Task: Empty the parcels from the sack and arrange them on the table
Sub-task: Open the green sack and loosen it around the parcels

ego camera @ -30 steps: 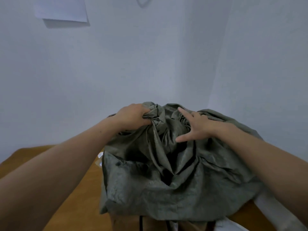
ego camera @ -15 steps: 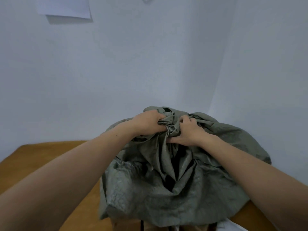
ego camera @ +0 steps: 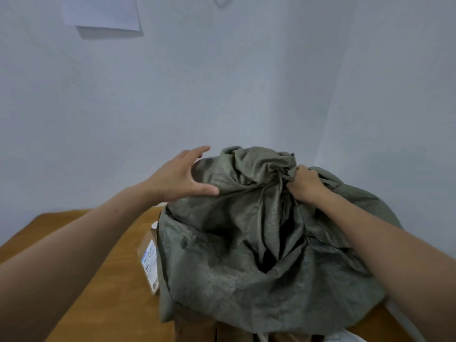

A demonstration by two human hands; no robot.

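Sack point(ego camera: 246, 280) is a big grey-green crinkly cloth thing sitting on the wooden table point(ego camera: 86, 280). It fills most of the right half, close to the corner where the two white walls point(ego camera: 222, 95) meet. Its top is bunched into a twisted wad of fabric at the far side. Right hand point(ego camera: 306, 185) is clenched on that bunched cloth, fingers curled into the folds on the right of the wad. Left hand point(ego camera: 177, 177) is loose and spread, fingers fairly straight, up against the sack's upper left shoulder with the thumb lying on the cloth. Can't really tell if the fingertips touch it too. A deep dark fold runs down the middle of the near face. Poking out from under the sack's left edge is a brown cardboard parcel point(ego camera: 144, 245) with a white printed label point(ego camera: 149, 261), lying on the table right against the cloth. Something white point(ego camera: 341, 338) shows at the near right under the hem, too cropped to tell what it is. Sheet of paper point(ego camera: 101, 12) is stuck high on the far wall, left side.
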